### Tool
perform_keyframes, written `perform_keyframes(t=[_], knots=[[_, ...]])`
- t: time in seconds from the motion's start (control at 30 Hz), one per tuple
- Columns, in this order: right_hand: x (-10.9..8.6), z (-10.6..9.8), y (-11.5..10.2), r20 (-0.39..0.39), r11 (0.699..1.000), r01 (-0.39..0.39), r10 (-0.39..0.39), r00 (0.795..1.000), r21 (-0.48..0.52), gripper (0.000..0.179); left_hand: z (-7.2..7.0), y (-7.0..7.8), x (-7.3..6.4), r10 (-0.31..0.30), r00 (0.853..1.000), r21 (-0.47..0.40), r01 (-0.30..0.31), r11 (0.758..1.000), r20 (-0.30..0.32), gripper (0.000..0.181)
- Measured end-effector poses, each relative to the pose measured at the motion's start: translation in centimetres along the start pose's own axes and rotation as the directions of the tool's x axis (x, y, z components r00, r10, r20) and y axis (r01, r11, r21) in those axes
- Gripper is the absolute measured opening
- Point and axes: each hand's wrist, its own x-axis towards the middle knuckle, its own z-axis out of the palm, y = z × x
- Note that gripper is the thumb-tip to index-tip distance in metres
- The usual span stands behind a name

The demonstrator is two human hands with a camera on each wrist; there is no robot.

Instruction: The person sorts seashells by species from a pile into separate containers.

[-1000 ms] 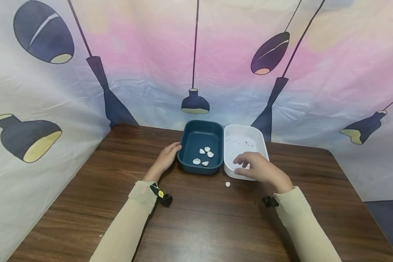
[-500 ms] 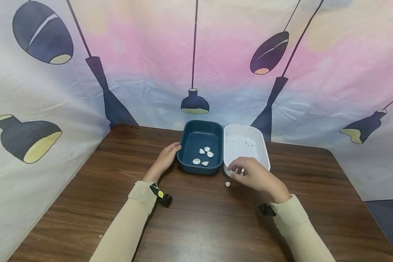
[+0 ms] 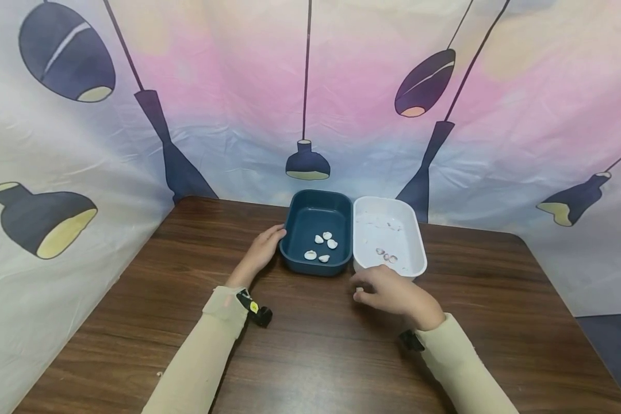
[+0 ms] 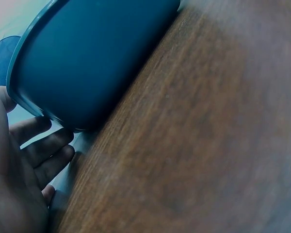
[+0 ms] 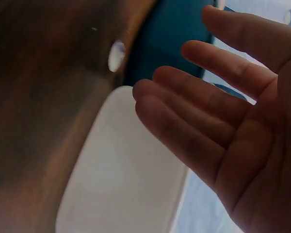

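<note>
My left hand (image 3: pixel 260 251) rests against the left outer wall of a dark teal tray (image 3: pixel 302 268), its fingers fairly straight. In the left wrist view, the fingertips are at the tray's outer side. Several white seashells (image 3: pixel 332 244) lie inside this tray. My right hand (image 3: pixel 393 292) hovers in front of the white tray (image 3: pixel 370 234), fingers apart and slightly bent, holding nothing. Under its fingertips, a small white shell (image 3: pixel 359 289) lies on the table, partly hidden in the head view. The right wrist view shows the same shell (image 5: pixel 116 56) apart from the fingers.
The two trays stand side by side, near the back of a brown wooden table (image 3: pixel 300 345). Small purplish shells (image 3: pixel 386 257) and several tiny pieces lie in the white tray. A cloth printed with lamps (image 3: pixel 307 164) hangs behind the table.
My right hand has moved from over the white tray toward me and leftward, down to the loose shell, uncovering the purplish shells. My left hand stays at the teal tray.
</note>
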Motion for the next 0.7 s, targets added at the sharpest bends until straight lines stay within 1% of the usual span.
perform_keyframes(t=[0.1, 0.2, 0.5, 0.6, 0.7], knots=[[0.2, 0.6, 0.1, 0.031, 1.0, -0.003, 0.004, 1.0, -0.012, 0.026, 0.1, -0.1, 0.1, -0.002, 1.0, 0.001, 0.002, 1.0, 0.0, 0.062], [0.3, 1.0, 0.2, 0.039, 1.0, 0.005, -0.004, 0.999, -0.024, 0.027, 0.1, -0.2, 0.1, 0.006, 1.0, -0.004, -0.006, 1.0, 0.002, 0.062], [0.4, 2.3, 0.5, 0.025, 0.99, 0.051, -0.048, 0.999, -0.131, 0.028, 0.1, -0.3, 0.1, 0.021, 1.0, 0.006, -0.021, 1.0, 0.006, 0.062], [0.4, 2.4, 0.5, 0.014, 0.988, 0.064, -0.062, 0.998, -0.144, 0.027, 0.1, -0.2, 0.1, 0.022, 1.0, 0.004, -0.022, 1.0, 0.004, 0.062], [0.5, 2.4, 0.4, 0.008, 0.987, 0.059, -0.059, 0.998, -0.152, 0.026, 0.0, -0.1, 0.1, 0.02, 1.0, -0.001, -0.02, 1.0, 0.001, 0.062]])
